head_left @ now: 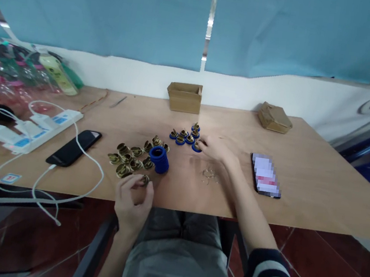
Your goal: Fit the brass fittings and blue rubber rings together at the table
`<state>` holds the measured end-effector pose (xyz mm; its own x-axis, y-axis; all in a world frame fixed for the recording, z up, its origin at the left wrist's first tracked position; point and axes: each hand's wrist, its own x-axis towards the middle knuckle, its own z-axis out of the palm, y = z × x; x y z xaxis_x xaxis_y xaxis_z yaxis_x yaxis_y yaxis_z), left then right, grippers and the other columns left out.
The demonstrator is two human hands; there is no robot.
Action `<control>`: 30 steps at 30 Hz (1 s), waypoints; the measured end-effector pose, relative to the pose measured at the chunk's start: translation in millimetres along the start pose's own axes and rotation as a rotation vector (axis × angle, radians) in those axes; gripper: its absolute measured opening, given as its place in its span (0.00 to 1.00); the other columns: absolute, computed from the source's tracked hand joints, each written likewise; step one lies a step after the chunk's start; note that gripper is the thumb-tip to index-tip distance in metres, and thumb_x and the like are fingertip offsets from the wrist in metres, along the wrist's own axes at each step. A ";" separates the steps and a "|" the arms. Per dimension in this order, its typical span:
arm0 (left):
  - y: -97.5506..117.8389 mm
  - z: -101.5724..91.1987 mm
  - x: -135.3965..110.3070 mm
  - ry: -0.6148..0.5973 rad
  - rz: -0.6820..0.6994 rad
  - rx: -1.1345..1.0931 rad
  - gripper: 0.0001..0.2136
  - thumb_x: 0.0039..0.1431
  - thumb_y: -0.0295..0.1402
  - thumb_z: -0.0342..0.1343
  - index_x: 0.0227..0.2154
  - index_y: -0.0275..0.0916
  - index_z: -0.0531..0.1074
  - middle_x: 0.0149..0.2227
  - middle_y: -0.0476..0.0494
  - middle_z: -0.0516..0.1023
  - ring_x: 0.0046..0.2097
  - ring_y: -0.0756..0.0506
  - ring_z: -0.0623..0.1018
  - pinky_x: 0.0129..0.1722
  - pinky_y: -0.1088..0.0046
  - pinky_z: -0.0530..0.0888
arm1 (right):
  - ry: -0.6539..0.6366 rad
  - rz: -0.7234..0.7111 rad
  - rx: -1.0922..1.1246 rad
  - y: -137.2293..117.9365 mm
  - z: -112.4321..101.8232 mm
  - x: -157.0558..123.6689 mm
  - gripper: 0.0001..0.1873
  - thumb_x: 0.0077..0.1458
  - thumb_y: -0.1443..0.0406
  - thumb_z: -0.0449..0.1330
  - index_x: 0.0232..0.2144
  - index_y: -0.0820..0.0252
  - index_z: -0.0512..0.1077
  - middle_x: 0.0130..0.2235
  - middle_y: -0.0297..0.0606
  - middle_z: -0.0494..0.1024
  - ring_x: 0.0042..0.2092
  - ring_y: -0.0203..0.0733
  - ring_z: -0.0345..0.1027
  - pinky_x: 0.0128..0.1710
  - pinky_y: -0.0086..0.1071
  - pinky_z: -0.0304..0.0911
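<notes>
My left hand (133,202) is at the table's near edge, fingers pinched round a small brass-coloured part (145,179). Just beyond it lies a pile of several loose brass parts (132,157) and a stack of blue rings (159,158). My right hand (216,151) reaches forward, its fingers closed on a brass part seated in a blue ring (196,146), the nearest of a small group of such assembled pieces (184,135). A few thin wire rings (209,174) lie under my right wrist.
A black phone (74,147) on a white cable and a white power strip (31,128) lie at the left. Another phone (265,175) lies at the right. A small open carton (184,96) and a brown packet (274,117) stand at the back. Plastic bags (15,71) are far left.
</notes>
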<state>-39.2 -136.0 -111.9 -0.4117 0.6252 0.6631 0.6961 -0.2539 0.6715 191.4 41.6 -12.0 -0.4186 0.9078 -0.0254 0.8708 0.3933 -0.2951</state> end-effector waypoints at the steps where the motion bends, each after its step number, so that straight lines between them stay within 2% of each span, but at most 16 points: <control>1: 9.2 3.1 -3.1 -0.046 -0.085 -0.122 0.13 0.59 0.35 0.64 0.44 0.37 0.73 0.41 0.42 0.76 0.35 0.48 0.77 0.37 0.69 0.78 | 0.020 -0.030 0.031 -4.4 -4.6 -11.5 0.13 0.66 0.65 0.51 0.31 0.60 0.72 0.31 0.38 0.79 0.31 0.38 0.67 0.32 0.31 0.55; 3: 29.8 10.5 -8.7 -0.286 -0.361 -0.405 0.13 0.64 0.39 0.60 0.47 0.39 0.73 0.43 0.41 0.79 0.32 0.49 0.79 0.31 0.73 0.77 | 0.144 -0.125 0.195 -18.2 -7.7 -39.5 0.15 0.66 0.64 0.52 0.26 0.58 0.67 0.25 0.31 0.71 0.27 0.35 0.61 0.29 0.31 0.50; 4: 40.1 14.3 -10.7 -0.397 -0.472 -0.552 0.15 0.64 0.41 0.60 0.48 0.39 0.73 0.46 0.38 0.80 0.33 0.49 0.80 0.30 0.73 0.77 | 0.215 -0.155 0.262 -27.1 -5.1 -55.4 0.16 0.67 0.63 0.53 0.25 0.58 0.64 0.23 0.29 0.67 0.26 0.34 0.59 0.29 0.30 0.49; 6: 57.5 21.1 -12.9 -0.528 -0.676 -0.786 0.20 0.61 0.46 0.62 0.51 0.38 0.74 0.49 0.36 0.82 0.37 0.45 0.83 0.35 0.70 0.80 | 0.327 -0.183 0.369 -46.7 8.6 -88.4 0.17 0.67 0.62 0.54 0.25 0.57 0.62 0.23 0.27 0.65 0.25 0.33 0.59 0.29 0.30 0.51; 10: 73.1 27.3 -14.1 -0.567 -0.981 -1.032 0.22 0.55 0.49 0.67 0.44 0.36 0.79 0.44 0.36 0.85 0.46 0.39 0.84 0.48 0.63 0.80 | 0.470 -0.229 0.403 -76.3 54.1 -145.5 0.13 0.68 0.65 0.55 0.29 0.56 0.65 0.29 0.33 0.70 0.31 0.37 0.65 0.32 0.31 0.59; 12: 73.2 27.5 -16.3 -0.589 -1.071 -1.088 0.21 0.53 0.48 0.68 0.41 0.35 0.81 0.46 0.36 0.85 0.51 0.37 0.83 0.54 0.60 0.78 | 0.524 -0.200 0.452 -81.7 73.1 -164.4 0.08 0.68 0.64 0.57 0.34 0.57 0.68 0.34 0.37 0.73 0.36 0.41 0.70 0.37 0.33 0.65; 14: 71.7 27.4 -19.8 -0.608 -1.133 -1.131 0.21 0.53 0.47 0.69 0.41 0.35 0.82 0.47 0.35 0.85 0.53 0.36 0.82 0.58 0.58 0.76 | 0.519 -0.192 0.525 -82.1 85.2 -176.0 0.02 0.67 0.65 0.59 0.40 0.56 0.71 0.39 0.39 0.76 0.44 0.44 0.73 0.44 0.35 0.69; 15: 71.2 27.4 -21.7 -0.609 -1.152 -1.152 0.21 0.53 0.47 0.69 0.42 0.35 0.82 0.47 0.34 0.84 0.54 0.35 0.82 0.59 0.57 0.75 | 0.520 -0.191 0.569 -81.2 88.8 -179.3 0.04 0.67 0.66 0.59 0.44 0.56 0.72 0.42 0.40 0.76 0.46 0.44 0.73 0.46 0.35 0.70; 17: 71.3 27.7 -25.1 -0.597 -1.158 -1.193 0.22 0.53 0.47 0.69 0.44 0.35 0.82 0.47 0.33 0.84 0.54 0.35 0.81 0.60 0.55 0.75 | 0.562 -0.153 0.658 -79.0 93.3 -181.9 0.10 0.67 0.67 0.58 0.50 0.55 0.71 0.44 0.40 0.76 0.43 0.41 0.74 0.44 0.34 0.71; 22: 76.8 27.0 -30.0 -0.619 -1.033 -1.262 0.19 0.58 0.46 0.66 0.45 0.36 0.81 0.50 0.35 0.83 0.57 0.37 0.80 0.61 0.57 0.74 | 0.713 0.037 0.731 -78.2 99.2 -175.3 0.10 0.65 0.66 0.61 0.49 0.54 0.73 0.36 0.34 0.74 0.34 0.38 0.71 0.33 0.31 0.70; 26: 78.5 24.9 -33.7 -0.639 -0.957 -1.232 0.17 0.60 0.44 0.66 0.46 0.39 0.79 0.51 0.39 0.83 0.57 0.40 0.80 0.60 0.62 0.74 | 0.765 0.033 0.740 -82.6 102.3 -171.3 0.11 0.63 0.67 0.63 0.48 0.55 0.75 0.38 0.35 0.74 0.34 0.37 0.71 0.33 0.30 0.71; 30: 74.4 21.1 -36.4 -0.671 -0.881 -1.190 0.19 0.64 0.47 0.61 0.50 0.40 0.78 0.54 0.37 0.80 0.58 0.39 0.78 0.61 0.61 0.74 | 0.837 0.018 0.726 -88.0 104.0 -172.9 0.10 0.63 0.68 0.63 0.47 0.55 0.75 0.39 0.36 0.74 0.33 0.37 0.71 0.33 0.31 0.71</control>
<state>40.0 -162.1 -93.1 0.1234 0.9887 -0.0852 -0.5580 0.1402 0.8179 160.3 -165.1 -80.9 0.1378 0.8319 0.5375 0.4023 0.4488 -0.7979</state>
